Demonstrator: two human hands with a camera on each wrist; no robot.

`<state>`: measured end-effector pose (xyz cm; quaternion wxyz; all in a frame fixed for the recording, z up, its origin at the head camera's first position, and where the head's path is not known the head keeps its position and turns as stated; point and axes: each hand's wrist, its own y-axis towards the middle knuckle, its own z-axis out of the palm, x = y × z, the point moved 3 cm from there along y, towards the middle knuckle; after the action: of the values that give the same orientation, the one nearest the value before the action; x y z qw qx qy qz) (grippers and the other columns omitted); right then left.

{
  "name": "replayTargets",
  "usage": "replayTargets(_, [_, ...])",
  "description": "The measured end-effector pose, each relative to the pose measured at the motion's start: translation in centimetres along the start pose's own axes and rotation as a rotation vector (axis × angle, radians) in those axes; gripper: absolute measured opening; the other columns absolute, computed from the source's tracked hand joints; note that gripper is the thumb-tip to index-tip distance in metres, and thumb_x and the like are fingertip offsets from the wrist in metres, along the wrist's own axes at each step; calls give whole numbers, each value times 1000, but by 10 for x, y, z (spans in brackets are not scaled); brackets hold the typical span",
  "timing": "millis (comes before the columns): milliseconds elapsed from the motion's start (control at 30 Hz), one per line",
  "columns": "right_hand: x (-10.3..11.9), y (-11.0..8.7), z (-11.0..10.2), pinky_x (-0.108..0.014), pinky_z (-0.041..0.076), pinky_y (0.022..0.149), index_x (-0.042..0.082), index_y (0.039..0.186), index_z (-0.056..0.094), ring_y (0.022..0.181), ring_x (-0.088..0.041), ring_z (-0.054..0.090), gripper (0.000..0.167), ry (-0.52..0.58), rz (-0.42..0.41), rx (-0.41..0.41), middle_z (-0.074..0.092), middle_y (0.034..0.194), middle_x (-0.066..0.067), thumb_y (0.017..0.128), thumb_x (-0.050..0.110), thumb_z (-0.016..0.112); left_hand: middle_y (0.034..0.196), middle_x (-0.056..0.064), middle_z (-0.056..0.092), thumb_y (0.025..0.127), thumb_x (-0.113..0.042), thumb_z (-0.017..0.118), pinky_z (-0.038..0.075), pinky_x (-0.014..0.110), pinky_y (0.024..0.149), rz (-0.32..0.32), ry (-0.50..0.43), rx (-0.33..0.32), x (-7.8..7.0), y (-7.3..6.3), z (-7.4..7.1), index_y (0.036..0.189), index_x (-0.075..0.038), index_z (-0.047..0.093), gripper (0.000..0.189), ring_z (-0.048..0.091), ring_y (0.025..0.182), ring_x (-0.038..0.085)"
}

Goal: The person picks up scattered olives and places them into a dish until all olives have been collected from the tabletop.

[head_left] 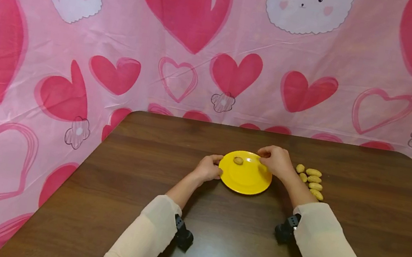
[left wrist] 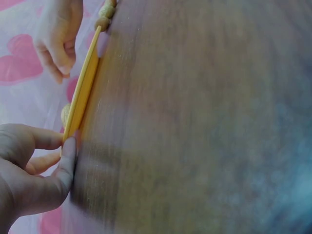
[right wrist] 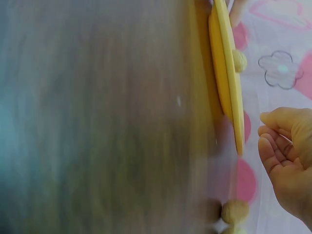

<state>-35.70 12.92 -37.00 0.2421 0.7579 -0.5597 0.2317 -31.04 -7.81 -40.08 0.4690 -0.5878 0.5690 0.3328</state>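
Observation:
A yellow plate [head_left: 244,183] is on the brown table, with one tan, rough-skinned oval piece [head_left: 238,161] lying near its far left rim. My left hand [head_left: 209,168] pinches the plate's left edge; the left wrist view shows the thumb [left wrist: 68,163] below the rim and fingers above. Over the far right rim hovers my right hand [head_left: 277,161]. In the right wrist view its fingers [right wrist: 269,147] are loosely bent, hold nothing and stand apart from the plate [right wrist: 228,73]. The exact kind of the oval piece cannot be told.
Several similar tan pieces [head_left: 315,179] are grouped on the wooden table [head_left: 231,243] to the right of the plate, beside the right forearm. A pink cloth with hearts [head_left: 236,72] hangs behind the table's far edge. Black cameras [head_left: 183,234] are strapped to both wrists.

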Motion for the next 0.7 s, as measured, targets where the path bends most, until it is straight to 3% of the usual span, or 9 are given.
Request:
replayTargets(533, [-31,-17,-37,-43,50,79,-5,112,62,89,-31,56,29,-33,2,-43,62,102,-21,87,9,61,110,15,55,82,10,56,54,31,74,-8,6,7,0,-1,0,135,2,43,56,58,91,23])
replayTargets(700, [-41,-24,-44,-45,50,78,-6,111,62,88,-32,57,28,-18,-13,-106,62,101,-22,86,8,62,108,14,55,81,10,56,54,32,74,0,11,8,0,-1,0,135,2,43,56,58,90,22])
